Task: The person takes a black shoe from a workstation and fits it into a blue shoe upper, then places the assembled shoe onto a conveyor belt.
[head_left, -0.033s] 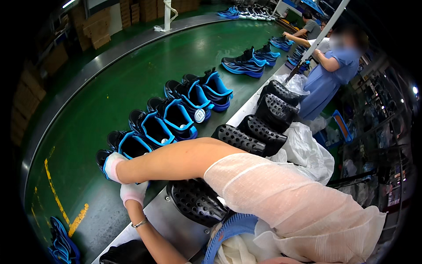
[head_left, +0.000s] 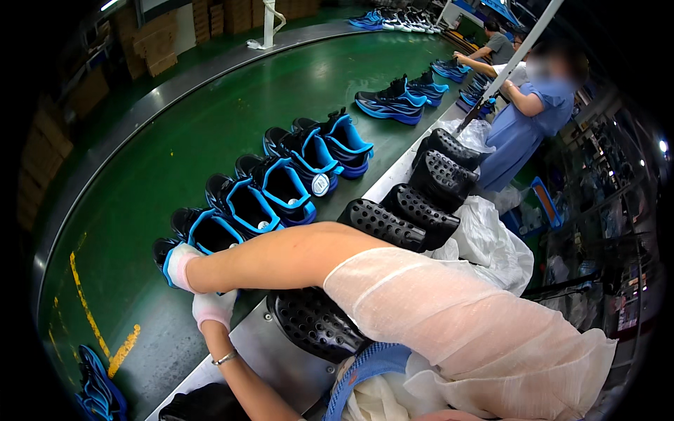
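My right arm, in a sheer white sleeve, reaches across to the left. My gloved right hand (head_left: pixel 184 267) grips a black sneaker with blue trim (head_left: pixel 163 254), the nearest in a row; my wrist covers much of it. Just below, my gloved left hand (head_left: pixel 213 307) is closed at the same sneaker's near end, its fingertips hidden behind my right forearm. Beside it stands another black and blue sneaker (head_left: pixel 184 220), with several more in line behind, their collars facing me. A round white tag (head_left: pixel 320 184) hangs on one of them.
Black perforated shoe-shaped forms (head_left: pixel 319 324) stand along the table's metal edge, several more (head_left: pixel 383 222) farther right beside crumpled white plastic (head_left: pixel 491 242). Another blue sneaker (head_left: pixel 100 386) lies at lower left. The green table (head_left: pixel 140 182) curves away; people (head_left: pixel 519 133) work at far right.
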`<state>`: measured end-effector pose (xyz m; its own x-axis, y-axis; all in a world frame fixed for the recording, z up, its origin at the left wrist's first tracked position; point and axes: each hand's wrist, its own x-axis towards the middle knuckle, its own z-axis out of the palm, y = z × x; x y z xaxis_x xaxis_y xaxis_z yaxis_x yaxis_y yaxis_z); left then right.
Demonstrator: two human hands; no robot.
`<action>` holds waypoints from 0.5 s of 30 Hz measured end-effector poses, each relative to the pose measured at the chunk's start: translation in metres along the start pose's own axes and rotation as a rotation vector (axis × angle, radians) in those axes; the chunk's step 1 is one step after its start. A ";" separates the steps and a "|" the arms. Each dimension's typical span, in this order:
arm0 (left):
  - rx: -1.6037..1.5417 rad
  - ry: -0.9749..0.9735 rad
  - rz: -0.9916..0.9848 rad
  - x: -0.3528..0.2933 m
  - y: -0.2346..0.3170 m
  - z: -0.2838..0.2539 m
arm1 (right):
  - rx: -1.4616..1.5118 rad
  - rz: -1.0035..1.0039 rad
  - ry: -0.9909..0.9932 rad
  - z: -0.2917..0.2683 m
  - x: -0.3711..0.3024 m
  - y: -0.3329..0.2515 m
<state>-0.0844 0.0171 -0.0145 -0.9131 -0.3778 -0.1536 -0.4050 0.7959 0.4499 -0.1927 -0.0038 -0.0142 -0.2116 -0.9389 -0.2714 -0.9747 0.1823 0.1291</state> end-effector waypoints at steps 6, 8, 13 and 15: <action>0.026 -0.072 -0.058 -0.002 0.006 -0.017 | 0.087 -0.011 0.039 0.005 0.020 -0.002; 0.046 -0.026 -0.046 0.001 0.019 -0.016 | 0.212 0.083 0.030 0.005 0.017 0.010; -0.105 0.296 0.160 -0.007 -0.022 0.008 | -0.123 -0.204 -0.132 -0.016 0.012 -0.017; -0.040 0.079 0.039 -0.005 0.015 -0.013 | -0.102 -0.144 -0.120 -0.005 0.009 -0.003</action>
<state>-0.0848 0.0245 0.0043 -0.9208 -0.3843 -0.0666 -0.3658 0.7916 0.4894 -0.1908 -0.0140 -0.0118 -0.0839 -0.9105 -0.4050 -0.9845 0.0129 0.1750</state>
